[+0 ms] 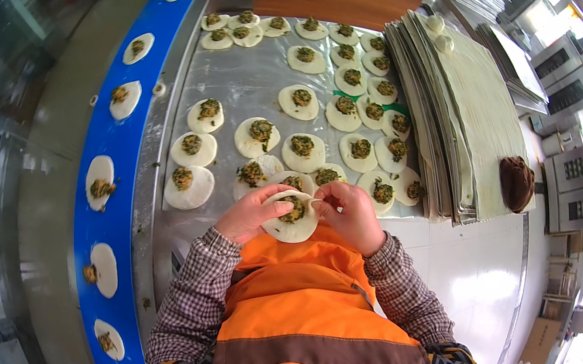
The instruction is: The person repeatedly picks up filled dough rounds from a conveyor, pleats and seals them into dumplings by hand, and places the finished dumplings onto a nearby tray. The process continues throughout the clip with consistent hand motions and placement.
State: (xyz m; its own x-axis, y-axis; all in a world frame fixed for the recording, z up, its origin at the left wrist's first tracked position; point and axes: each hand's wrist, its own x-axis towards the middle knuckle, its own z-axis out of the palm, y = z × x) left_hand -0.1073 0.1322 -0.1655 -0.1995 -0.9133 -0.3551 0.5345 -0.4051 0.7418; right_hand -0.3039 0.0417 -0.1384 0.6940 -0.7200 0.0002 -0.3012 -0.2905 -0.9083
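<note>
Both hands up at chest level w/ one dough round (292,220), green filling in the middle. Left hand (250,214) cups its edge, fingers curled; right hand (350,212) pinches the rim. Just beyond: filled rounds (302,152) across steel table (248,84). Left of hands, blue conveyor belt (123,142) w/ more; right, stacked trays (446,115).

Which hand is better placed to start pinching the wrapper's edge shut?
Probably the right hand: its fingertips already pinch the dough wrapper at its right rim, while the left hand cradles it from the left.
</note>
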